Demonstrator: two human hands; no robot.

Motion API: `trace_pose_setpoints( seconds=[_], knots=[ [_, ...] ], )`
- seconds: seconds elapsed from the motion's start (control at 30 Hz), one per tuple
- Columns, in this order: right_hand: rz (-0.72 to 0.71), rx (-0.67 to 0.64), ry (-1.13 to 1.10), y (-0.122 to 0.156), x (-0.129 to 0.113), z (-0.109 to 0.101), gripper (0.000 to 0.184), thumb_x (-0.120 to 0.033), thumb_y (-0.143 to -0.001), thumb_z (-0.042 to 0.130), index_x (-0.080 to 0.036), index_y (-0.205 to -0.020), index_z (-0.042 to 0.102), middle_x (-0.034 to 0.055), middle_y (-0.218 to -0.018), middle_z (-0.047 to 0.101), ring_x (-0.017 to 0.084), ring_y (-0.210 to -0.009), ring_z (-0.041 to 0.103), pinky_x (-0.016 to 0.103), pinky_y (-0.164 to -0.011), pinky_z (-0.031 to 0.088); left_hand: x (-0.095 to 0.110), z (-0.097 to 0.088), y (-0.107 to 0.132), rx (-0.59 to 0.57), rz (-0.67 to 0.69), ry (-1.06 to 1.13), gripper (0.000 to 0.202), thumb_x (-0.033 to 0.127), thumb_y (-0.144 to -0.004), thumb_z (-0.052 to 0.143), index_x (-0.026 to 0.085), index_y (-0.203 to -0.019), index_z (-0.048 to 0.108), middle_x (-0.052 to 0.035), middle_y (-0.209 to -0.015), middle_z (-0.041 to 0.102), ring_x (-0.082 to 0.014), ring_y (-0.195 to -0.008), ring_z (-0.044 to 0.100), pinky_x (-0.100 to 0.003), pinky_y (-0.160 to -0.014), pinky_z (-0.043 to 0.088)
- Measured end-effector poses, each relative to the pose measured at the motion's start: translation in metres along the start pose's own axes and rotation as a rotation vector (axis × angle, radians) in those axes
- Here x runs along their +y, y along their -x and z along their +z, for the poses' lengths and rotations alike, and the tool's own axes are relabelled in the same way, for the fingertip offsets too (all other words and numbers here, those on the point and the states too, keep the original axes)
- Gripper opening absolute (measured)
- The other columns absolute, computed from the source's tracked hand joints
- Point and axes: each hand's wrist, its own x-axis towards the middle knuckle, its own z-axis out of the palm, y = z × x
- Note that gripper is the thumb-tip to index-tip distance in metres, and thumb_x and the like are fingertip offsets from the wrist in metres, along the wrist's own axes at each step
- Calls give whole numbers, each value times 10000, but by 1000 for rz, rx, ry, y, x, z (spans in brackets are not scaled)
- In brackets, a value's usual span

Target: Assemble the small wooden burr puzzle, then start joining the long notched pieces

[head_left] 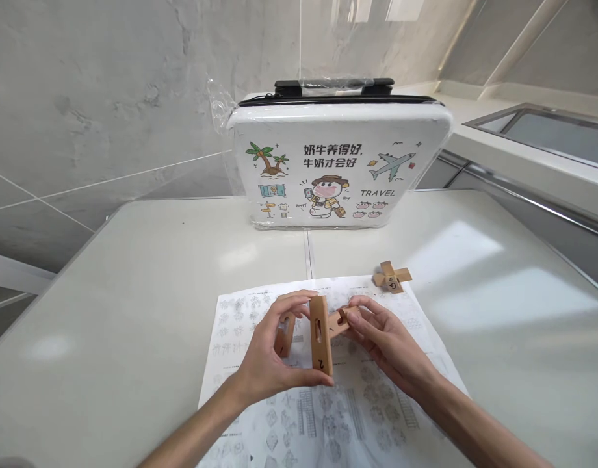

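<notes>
Over the printed sheet (pixel 328 416), near the middle of the table (pixel 133 273), your two hands meet around a set of wooden puzzle pieces. From your head camera, your left hand (pixel 267 354) is closed on an upright wooden bar (pixel 321 335), thumb under its lower end and fingers curled over its top; the bar stands nearly vertical, has a slot cut through its face and a mark like a "2" near the bottom. Behind your left palm a second wooden piece (pixel 284 338) leans, partly hidden, so you cannot tell whether the hand grips it too or it simply rests there. Your right hand (pixel 384 341) is pinched narrow on a smaller wooden piece (pixel 338 320), thumb and forefinger holding its end, and the piece points toward the slotted bar, touching or just beside it; the exact contact is hidden by your fingers. Well apart from your hands, at the far right corner of the sheet, a small assembled wooden cross (pixel 391 277) lies on the paper. Farther back, a white suitcase (pixel 338 169) with cartoon prints and the word TRAVEL stands on the table against the grey wall.
</notes>
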Motion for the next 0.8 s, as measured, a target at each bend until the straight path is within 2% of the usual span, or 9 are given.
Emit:
trace_pose_setpoints(
  seconds=[0.3,0.4,0.53,0.63,0.7,0.8],
  knots=[
    [15,39,-50,1,2,3,385,-512,-825,887,-266,-994,643,16,-974,730,214,-1012,708,370,-977,576,-2,1,1,-25,46,-124,1036,512,-619,982,399,-1509,464,-102,-1504,570,-348,-1378,571,-499,-1087,557],
    [20,46,-8,3,0,4,377,-517,-836,877,-255,-988,652,11,-970,731,185,-900,724,346,-913,596,-1,0,0,-31,46,-180,1048,511,-651,969,412,-1548,437,-99,-1545,550,-340,-1344,606,-497,-1072,574],
    [37,3,75,5,-1,3,420,-566,-905,793,-241,-1144,676,58,-972,784,191,-819,752,341,-827,607,0,-4,-2,-40,30,-206,1043,516,-683,953,409,-1575,425,-105,-1562,547,-323,-1269,657,-481,-1048,591],
    [41,-64,114,5,0,0,441,-592,-972,697,-217,-1203,673,70,-848,794,207,-764,763,352,-789,609,1,-9,-5,-56,-23,-199,1050,527,-670,959,404,-1575,439,-105,-1577,538,-317,-1228,674,-455,-1013,603],
    [39,-119,142,4,1,-1,434,-591,-992,667,-210,-1201,673,65,-808,788,213,-734,766,354,-759,609,1,-11,-5,-95,-62,-191,1061,544,-642,968,397,-1564,463,-108,-1567,550,-319,-1198,679,-416,-923,628],
    [31,-175,176,3,0,-1,437,-589,-993,663,-201,-1194,665,68,-841,784,225,-741,777,353,-725,613,1,-12,-6,-178,-132,-155,1069,556,-620,974,398,-1554,479,-116,-1516,593,-275,-1033,711,-297,-646,593]
  ],
)
